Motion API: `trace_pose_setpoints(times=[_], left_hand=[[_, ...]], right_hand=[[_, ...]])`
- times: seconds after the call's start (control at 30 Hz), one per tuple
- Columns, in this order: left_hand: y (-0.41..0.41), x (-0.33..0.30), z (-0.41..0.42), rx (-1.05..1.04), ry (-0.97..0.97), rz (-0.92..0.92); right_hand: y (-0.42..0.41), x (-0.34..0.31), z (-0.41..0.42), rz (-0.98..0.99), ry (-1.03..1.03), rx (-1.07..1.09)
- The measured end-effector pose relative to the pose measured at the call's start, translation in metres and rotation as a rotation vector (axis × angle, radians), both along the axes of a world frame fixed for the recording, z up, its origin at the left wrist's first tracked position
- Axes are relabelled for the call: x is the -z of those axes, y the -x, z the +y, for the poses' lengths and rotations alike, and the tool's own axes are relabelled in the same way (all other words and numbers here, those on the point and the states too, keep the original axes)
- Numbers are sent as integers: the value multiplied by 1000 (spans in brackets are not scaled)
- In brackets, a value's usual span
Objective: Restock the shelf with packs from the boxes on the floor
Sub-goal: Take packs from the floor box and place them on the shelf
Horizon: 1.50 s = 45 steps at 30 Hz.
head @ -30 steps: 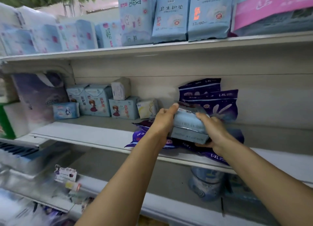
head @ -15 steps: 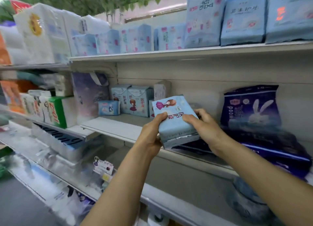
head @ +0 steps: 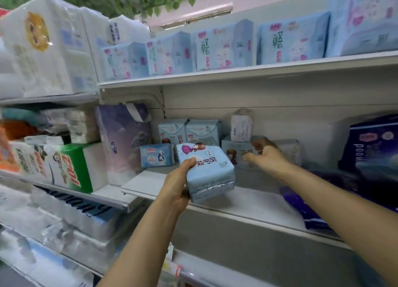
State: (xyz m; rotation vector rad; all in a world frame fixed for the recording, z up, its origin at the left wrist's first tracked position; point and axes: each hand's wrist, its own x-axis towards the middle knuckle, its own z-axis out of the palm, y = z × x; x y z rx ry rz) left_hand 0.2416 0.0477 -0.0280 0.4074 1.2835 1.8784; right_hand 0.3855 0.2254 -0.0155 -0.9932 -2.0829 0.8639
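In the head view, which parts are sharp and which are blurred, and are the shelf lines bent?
Head view: the light blue pack in the left hand is sharp enough to read; the right hand is motion-smeared; the tissue packs at far left and the lower corners are blurred; the upper shelf edge slants, which suggests wide-angle distortion.

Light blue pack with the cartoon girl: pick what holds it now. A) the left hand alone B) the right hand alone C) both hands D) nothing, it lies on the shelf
A: the left hand grips the light blue pack alone, while the right hand reaches toward packs further back on the shelf.
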Motion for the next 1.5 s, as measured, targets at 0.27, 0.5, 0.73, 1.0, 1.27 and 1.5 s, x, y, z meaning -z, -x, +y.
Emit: trace_pose_setpoints(times=[0.27, 0.5, 0.73, 1.0, 1.27, 1.5], left_hand=[[46, 6, 25, 95, 24, -12], [63, 16, 46, 150, 32, -25], [65, 22, 54, 173, 53, -42], [61, 35, 58, 79, 98, -36], [68, 38, 64, -146, 196, 115], [54, 34, 55, -336, 305, 185]], right_hand=[[30, -7, 70, -261, -139, 131], [43, -16, 96, -546, -241, 48], [48, -28, 93, -874, -364, 35], [45, -12, 83, -905, -577, 180], [37, -7, 68, -787, -317, 212], [2, -18, 46, -485, -344, 349]])
